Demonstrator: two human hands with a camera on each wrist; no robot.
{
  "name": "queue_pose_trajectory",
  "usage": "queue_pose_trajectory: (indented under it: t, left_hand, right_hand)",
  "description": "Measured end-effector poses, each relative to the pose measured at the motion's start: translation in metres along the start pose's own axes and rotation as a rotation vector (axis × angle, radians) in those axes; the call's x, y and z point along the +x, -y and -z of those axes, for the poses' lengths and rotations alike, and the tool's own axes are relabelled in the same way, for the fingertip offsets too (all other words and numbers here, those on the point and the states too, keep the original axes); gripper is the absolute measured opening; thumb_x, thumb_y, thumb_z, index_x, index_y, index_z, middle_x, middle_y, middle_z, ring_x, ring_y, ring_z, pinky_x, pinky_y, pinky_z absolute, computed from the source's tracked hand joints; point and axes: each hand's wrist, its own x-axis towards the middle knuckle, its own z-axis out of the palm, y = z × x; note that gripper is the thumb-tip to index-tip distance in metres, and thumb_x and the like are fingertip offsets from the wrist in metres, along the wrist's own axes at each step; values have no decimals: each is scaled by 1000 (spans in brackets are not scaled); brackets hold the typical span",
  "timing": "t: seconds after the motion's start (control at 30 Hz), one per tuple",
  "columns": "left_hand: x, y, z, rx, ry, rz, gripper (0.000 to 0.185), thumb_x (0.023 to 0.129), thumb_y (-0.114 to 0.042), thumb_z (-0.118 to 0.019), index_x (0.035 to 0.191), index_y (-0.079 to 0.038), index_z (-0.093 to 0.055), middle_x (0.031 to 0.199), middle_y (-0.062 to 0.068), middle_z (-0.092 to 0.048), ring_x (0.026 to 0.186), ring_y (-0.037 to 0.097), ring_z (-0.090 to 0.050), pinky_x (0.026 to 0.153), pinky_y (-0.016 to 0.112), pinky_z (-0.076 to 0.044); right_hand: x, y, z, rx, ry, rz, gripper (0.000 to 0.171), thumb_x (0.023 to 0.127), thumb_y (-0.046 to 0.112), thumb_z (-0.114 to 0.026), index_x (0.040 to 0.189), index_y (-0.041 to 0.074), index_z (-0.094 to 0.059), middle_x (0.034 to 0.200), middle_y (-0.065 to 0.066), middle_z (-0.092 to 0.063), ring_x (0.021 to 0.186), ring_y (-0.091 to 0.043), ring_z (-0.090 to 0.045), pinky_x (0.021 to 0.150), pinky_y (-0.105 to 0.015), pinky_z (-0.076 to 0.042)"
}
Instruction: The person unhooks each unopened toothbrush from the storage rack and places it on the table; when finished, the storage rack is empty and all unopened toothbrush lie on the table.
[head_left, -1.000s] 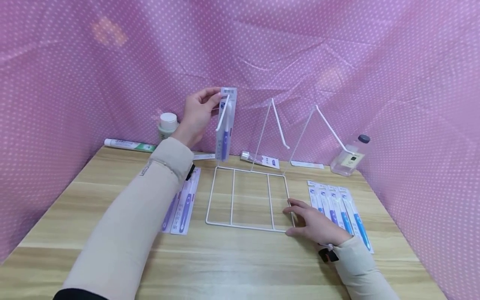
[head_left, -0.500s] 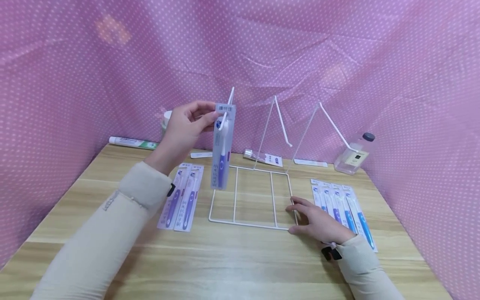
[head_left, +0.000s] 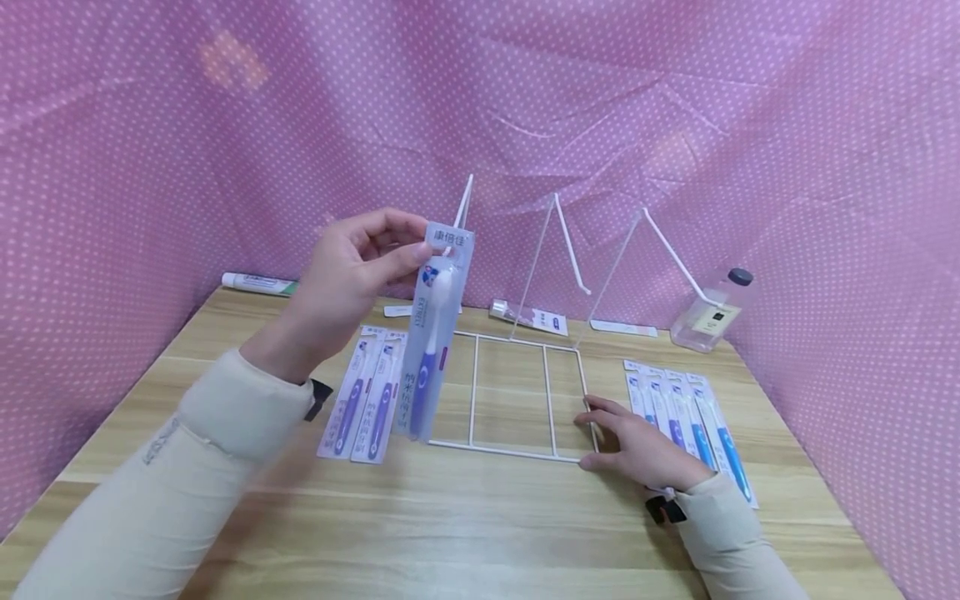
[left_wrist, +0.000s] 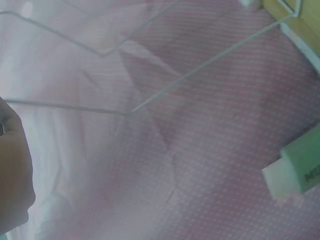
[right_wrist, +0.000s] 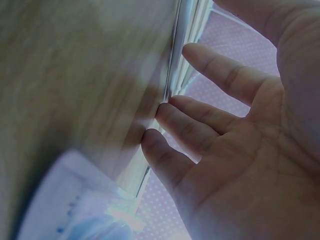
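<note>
My left hand (head_left: 341, 267) pinches the top of a packaged toothbrush (head_left: 433, 342) between thumb and fingers. The pack has a clear and white body with a purple handle, and hangs tilted at the front end of the left prong (head_left: 463, 200) of a white wire rack (head_left: 510, 454). The prong's tip shows at the pack's top hole. In the left wrist view only part of the left hand (left_wrist: 15, 175) appears, and the pack is out of sight. My right hand (head_left: 637, 446) rests at the rack's right side, with spread fingers touching the base wire and table in the right wrist view.
Two purple packaged toothbrushes (head_left: 367, 400) lie left of the rack. Several blue and purple packs (head_left: 682, 425) lie at right. Behind stand or lie toothpaste tubes (head_left: 258, 284), a small tube (head_left: 528, 317), a clear bottle (head_left: 708, 312) and a green bottle (left_wrist: 307, 160). Pink cloth surrounds the table.
My left hand has drawn the packaged toothbrush toward me and down along the left prong, from its back to its front tip. The right hand has stayed at the rack's right side.
</note>
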Motion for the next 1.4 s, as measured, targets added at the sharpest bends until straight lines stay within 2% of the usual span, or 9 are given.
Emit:
queue_pose_trajectory:
  t: [0.13,0.27,0.37,0.5,0.6,0.73,1.07,1.27,1.4]
  left_hand:
    - [0,-9,12,-153,-23,-5,13,99,1,-70,111,-5,-71,103,8,-72,92,17,-70,81,25,-63]
    - [4,-6,44,-339,-89,25,14,98,3,-69,111,-2,-71,104,9,-75,91,16,-72,81,23,-62]
    - [8,3,72,-255,-170,118,11,99,-3,-72,109,-5,-72,103,5,-76,88,13,-71,77,23,-61]
    - [13,28,108,-33,-244,362,13,103,-11,-69,115,-11,-67,101,-7,-72,92,8,-67,81,20,-58]
    - [14,54,133,-26,-267,516,13,106,-8,-62,118,-13,-65,100,-11,-72,96,7,-65,83,19,-57]
    - [10,88,155,-30,-251,633,12,107,-4,-56,113,-12,-63,93,-12,-69,89,5,-62,78,17,-56]
    - [20,155,160,74,-225,790,13,104,-1,-54,116,-2,-56,80,-7,-66,71,2,-59,62,13,-51]
    - [24,176,157,98,-188,870,10,104,3,-52,112,-2,-57,73,-7,-66,64,2,-59,62,13,-53]
    - [26,184,151,139,-226,888,9,102,4,-57,105,-4,-60,69,-7,-66,64,3,-61,63,14,-55]
  right_hand:
    - [0,-1,-1,9,5,-4,59,91,43,-82,141,17,-65,169,-20,-36,153,-47,-38,122,-65,-35]
    - [0,0,0,1,2,10,59,91,42,-82,141,16,-65,169,-22,-36,152,-49,-39,122,-66,-36]
    - [-1,0,2,-7,-7,21,59,91,42,-82,140,14,-65,168,-23,-36,151,-50,-40,121,-67,-36]
    - [-1,1,5,-11,-10,20,58,91,42,-82,140,14,-65,168,-23,-36,151,-50,-39,121,-67,-36]
    - [0,0,6,-11,-6,17,59,91,44,-81,141,15,-65,168,-23,-35,151,-51,-39,121,-68,-35]
    - [1,0,4,-4,-3,15,60,91,45,-81,141,15,-65,168,-23,-35,151,-51,-39,120,-68,-35]
    - [-5,-3,2,-4,-14,-3,59,91,42,-83,140,15,-65,169,-23,-35,151,-49,-40,121,-67,-36]
    - [-1,-2,2,-4,-7,11,60,91,42,-82,141,15,-65,169,-22,-35,151,-49,-39,121,-67,-35]
    - [0,0,2,1,1,4,61,91,43,-82,142,15,-64,169,-22,-35,151,-49,-39,121,-66,-36]
